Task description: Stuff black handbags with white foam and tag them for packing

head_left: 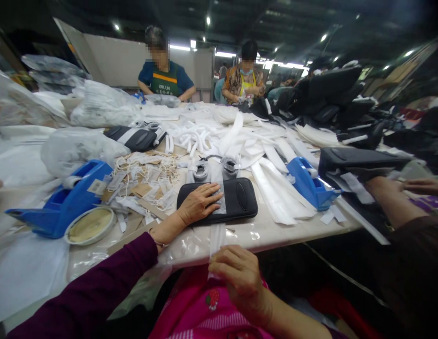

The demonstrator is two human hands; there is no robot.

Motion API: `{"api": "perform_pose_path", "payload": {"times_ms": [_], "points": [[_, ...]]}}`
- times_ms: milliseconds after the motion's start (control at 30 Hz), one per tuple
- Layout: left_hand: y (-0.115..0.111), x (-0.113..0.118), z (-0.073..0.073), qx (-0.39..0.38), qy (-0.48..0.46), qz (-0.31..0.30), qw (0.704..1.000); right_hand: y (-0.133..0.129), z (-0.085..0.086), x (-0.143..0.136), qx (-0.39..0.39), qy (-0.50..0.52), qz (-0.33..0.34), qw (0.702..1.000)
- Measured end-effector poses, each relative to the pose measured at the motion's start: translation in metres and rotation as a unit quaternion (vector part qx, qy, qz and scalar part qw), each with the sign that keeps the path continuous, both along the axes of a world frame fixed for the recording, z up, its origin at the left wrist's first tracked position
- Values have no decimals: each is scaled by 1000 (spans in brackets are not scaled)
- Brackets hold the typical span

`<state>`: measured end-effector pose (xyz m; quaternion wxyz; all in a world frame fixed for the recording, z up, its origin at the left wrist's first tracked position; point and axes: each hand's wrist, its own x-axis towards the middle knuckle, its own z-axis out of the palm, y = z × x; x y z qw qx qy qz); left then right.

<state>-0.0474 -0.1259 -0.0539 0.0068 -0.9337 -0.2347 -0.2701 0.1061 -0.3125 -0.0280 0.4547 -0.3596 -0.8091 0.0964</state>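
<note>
A padded black case (pixel 242 195) lies flat near the table's front edge, with two plastic-wrapped coiled straps (pixel 200 170) at its far side. My left hand (pixel 202 203) rests palm down on the case, fingers stretched out, its fingertips on a whitish translucent strip (pixel 218 179) that crosses the case. From under the near side of the case, a length of such strip (pixel 216 235) hangs over the table edge. Closed fingers of my right hand (pixel 240 278) pinch its lower end in front of a pink apron (pixel 190 301).
Blue tape dispensers (pixel 72 200) (pixel 309 183) stand on either side. A round shallow dish (pixel 92 227) and a heap of corded tags (pixel 141 181) are at left. White sheets (pixel 275 193) lie right of the case. A neighbour's arm (pixel 392 200) reaches in from the right; two people work opposite.
</note>
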Motion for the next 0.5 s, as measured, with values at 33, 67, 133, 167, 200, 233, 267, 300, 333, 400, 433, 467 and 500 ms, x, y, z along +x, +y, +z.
{"api": "perform_pose_path", "payload": {"times_ms": [33,67,133,167,200,233,267,300,333,400,433,467,500], "points": [[-1,0,1,3,4,2,1000,13,12,0,-5,14,-3,1000],[-2,0,2,6,6,3,1000,30,25,1,-13,31,-9,999],[-4,-1,5,11,0,4,1000,68,45,3,-37,66,-37,996],[-4,-1,5,11,-8,1,1000,89,51,4,-52,77,-58,994],[-5,-2,6,10,-17,-3,1000,108,54,4,-64,78,-83,991],[-6,-2,7,5,-27,-9,1000,127,54,5,-76,69,-107,989],[-8,-3,8,-2,-36,-13,999,143,51,6,-87,56,-128,986],[-9,-3,8,-10,-43,-13,999,158,47,7,-99,40,-146,984],[-10,-4,8,-17,-54,-2,998,169,41,8,-111,25,-158,981],[-11,-4,9,-37,-78,37,996,185,28,12,-128,3,-174,976],[-11,-4,9,-49,-89,56,993,190,22,14,-132,-8,-180,975],[-11,-4,9,-60,-97,69,991,194,17,16,-133,-18,-186,973],[-11,-4,9,-70,-102,75,989,197,13,17,-132,-29,-189,973]]}}
